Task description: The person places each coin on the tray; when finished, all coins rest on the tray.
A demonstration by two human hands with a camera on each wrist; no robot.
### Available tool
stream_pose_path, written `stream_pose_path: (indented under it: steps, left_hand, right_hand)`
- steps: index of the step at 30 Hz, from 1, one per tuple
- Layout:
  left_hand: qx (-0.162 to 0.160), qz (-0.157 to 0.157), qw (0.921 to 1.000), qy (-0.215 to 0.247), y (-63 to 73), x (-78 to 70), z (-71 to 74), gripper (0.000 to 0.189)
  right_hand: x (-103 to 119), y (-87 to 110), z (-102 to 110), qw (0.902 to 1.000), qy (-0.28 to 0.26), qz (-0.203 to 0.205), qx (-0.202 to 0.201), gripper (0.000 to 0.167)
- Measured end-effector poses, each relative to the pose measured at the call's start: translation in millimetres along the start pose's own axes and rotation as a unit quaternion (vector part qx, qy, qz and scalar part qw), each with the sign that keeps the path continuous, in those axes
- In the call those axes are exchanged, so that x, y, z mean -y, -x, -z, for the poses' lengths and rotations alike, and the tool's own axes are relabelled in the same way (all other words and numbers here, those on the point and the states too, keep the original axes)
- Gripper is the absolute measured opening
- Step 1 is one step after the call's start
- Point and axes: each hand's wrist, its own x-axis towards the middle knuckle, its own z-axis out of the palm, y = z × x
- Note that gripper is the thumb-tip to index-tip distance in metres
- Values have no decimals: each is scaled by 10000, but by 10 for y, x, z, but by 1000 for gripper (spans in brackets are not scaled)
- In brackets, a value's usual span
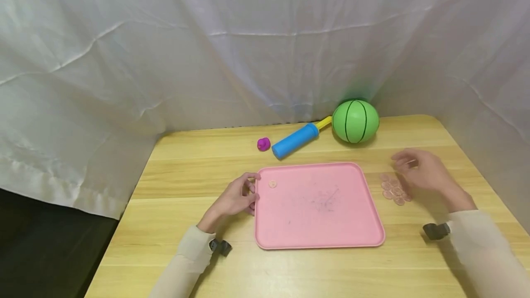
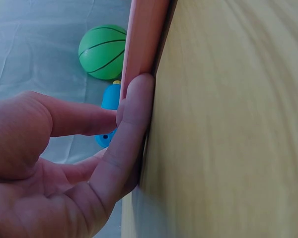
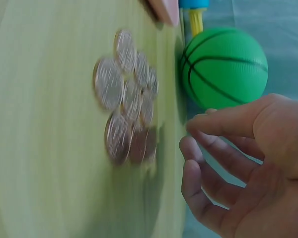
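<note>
My left hand (image 1: 237, 195) is at the left side of a pink tray (image 1: 314, 242), pinching its rim between thumb and fingers; the left wrist view shows the fingers (image 2: 137, 99) against the tray wall. One small round coin-like disc (image 1: 272, 184) lies in the tray's far left corner. To the right of the tray, several shiny coin-like discs (image 3: 109, 83) lie clustered on the table. My right hand (image 1: 422, 172), slightly blurred, hovers just above and beside them. Its fingers (image 3: 223, 151) are loosely bent, and nothing shows between them and the thumb.
Behind the tray lie a small purple toy (image 1: 263, 144) and a blue hand pump (image 1: 296, 140) with a yellow end. A green ball (image 1: 355, 122) with black lines sits at the back right. Pale cloth (image 1: 265, 59) hangs behind the wooden table (image 1: 186, 160).
</note>
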Motion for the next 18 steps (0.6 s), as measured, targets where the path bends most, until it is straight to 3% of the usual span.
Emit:
stream_pose_path:
  steps: [9, 18]
  left_hand:
    - [55, -33, 10000, 13, -3, -4, 1, 55]
    - [59, 27, 10000, 32, -6, 6, 2, 56]
  right_hand:
    - [-171, 109, 105, 9997, 135, 159, 115, 29]
    - [-167, 171, 54, 9993, 139, -125, 316, 33]
